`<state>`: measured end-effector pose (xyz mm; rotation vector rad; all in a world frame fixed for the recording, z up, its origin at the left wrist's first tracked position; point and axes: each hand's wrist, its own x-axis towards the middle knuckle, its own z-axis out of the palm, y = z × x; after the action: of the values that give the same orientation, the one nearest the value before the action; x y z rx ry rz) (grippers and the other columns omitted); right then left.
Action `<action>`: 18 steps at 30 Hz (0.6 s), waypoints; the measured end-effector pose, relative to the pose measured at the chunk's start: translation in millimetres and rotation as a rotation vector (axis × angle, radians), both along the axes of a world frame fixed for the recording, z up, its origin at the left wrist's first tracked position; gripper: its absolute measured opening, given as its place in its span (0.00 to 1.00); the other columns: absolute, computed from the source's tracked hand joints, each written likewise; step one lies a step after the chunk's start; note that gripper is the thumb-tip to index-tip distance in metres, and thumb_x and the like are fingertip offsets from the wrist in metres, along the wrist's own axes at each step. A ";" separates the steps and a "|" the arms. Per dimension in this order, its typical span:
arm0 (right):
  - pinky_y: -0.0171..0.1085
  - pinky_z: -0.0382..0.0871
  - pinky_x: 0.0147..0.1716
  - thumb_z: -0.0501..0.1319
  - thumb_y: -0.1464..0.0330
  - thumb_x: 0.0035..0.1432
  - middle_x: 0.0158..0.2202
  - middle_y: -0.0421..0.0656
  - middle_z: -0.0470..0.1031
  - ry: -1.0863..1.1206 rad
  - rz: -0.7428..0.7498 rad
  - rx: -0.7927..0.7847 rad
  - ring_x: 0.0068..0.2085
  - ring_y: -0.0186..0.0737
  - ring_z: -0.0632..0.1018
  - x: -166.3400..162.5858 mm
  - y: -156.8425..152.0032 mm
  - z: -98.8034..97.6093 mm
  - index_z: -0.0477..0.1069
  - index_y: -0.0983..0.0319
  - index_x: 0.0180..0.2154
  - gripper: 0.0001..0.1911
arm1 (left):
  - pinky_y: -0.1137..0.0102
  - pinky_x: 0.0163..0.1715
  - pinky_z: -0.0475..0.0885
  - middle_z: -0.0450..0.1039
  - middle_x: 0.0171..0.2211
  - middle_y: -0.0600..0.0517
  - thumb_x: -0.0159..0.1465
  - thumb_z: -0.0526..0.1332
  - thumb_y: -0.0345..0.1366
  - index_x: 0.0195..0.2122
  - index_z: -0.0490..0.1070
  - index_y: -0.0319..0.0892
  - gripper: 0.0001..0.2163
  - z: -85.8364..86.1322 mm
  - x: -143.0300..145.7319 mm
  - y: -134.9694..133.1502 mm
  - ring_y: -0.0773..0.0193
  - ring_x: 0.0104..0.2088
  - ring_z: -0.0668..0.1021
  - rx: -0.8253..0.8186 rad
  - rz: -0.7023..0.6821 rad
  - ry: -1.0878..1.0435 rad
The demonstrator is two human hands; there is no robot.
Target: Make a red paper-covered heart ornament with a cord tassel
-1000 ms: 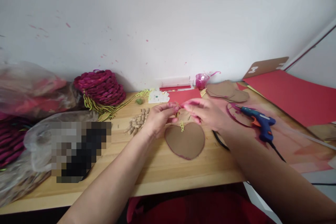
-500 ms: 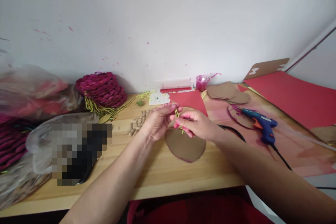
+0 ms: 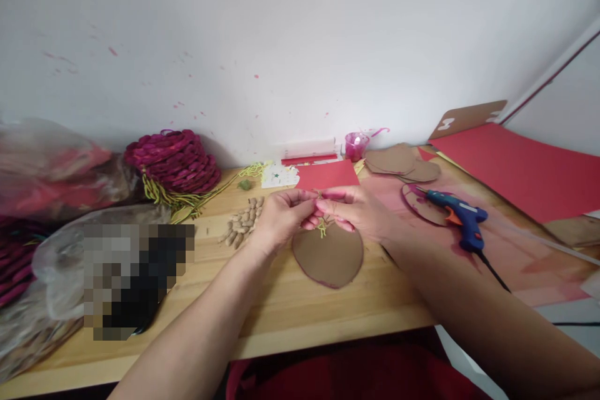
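A short bundle of yellow-green yarn (image 3: 322, 228) is pinched between my two hands, its frayed ends hanging below the fingers. My left hand (image 3: 287, 215) is closed on it from the left, thumb and fingertips together. From the right, my right hand (image 3: 354, 207) grips the same yarn, with its thumb close to the left fingertips. Under the hands lies a rounded piece of cardboard (image 3: 328, 259) with a purple-stained edge. The fingers hide the middle of the yarn and the cardboard's far edge.
Peanuts (image 3: 241, 223) lie left of the hands. A blue glue gun (image 3: 462, 215) rests on the right. Behind are red paper (image 3: 328, 174), cardboard shapes (image 3: 394, 159) and a pink-stained cup (image 3: 357, 146). A magenta woven coil (image 3: 173, 159) and plastic bags (image 3: 51, 162) stand left.
My hands have come closer together and turned, so the yarn now hangs nearly upright between the fingertips. The view has shifted slightly.
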<state>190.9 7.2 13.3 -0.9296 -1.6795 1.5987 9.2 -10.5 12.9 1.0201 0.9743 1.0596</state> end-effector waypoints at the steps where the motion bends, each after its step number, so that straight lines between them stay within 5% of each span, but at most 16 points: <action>1: 0.31 0.52 0.17 0.67 0.55 0.59 0.28 0.41 0.76 0.035 -0.043 0.002 0.19 0.25 0.62 -0.6 0.8 -3.1 0.79 0.65 0.46 0.22 | 0.79 0.21 0.71 0.77 0.23 0.49 0.51 0.75 0.35 0.31 0.79 0.34 0.11 -0.8 0.4 0.0 0.71 0.20 0.76 -0.005 -0.010 -0.005; 4: 0.32 0.55 0.18 0.71 0.57 0.56 0.31 0.43 0.79 0.113 -0.170 -0.002 0.21 0.27 0.65 -3.3 2.6 -10.9 0.80 0.63 0.48 0.22 | 0.78 0.20 0.70 0.77 0.24 0.48 0.51 0.75 0.35 0.29 0.78 0.34 0.11 -2.7 1.9 0.4 0.71 0.20 0.76 -0.051 -0.013 -0.065; 9: 0.32 0.55 0.17 0.76 0.59 0.47 0.30 0.41 0.78 0.209 -0.371 -0.015 0.20 0.26 0.66 -7.8 1.4 -6.9 0.79 0.63 0.31 0.16 | 0.78 0.19 0.69 0.78 0.25 0.47 0.47 0.78 0.35 0.33 0.79 0.33 0.15 -5.6 5.2 0.3 0.71 0.20 0.75 -0.144 -0.005 -0.178; 18: 0.32 0.53 0.16 0.75 0.58 0.48 0.22 0.36 0.71 0.245 -0.454 0.028 0.18 0.26 0.64 -11.2 0.0 -6.6 0.74 0.63 0.28 0.17 | 0.79 0.20 0.68 0.78 0.24 0.50 0.46 0.79 0.37 0.33 0.80 0.35 0.17 -6.3 13.6 -5.0 0.73 0.20 0.74 -0.057 0.103 -0.171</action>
<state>179.7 7.1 6.7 -0.9729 -1.2145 1.3166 22.8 -15.5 6.5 0.8252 0.9200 1.1777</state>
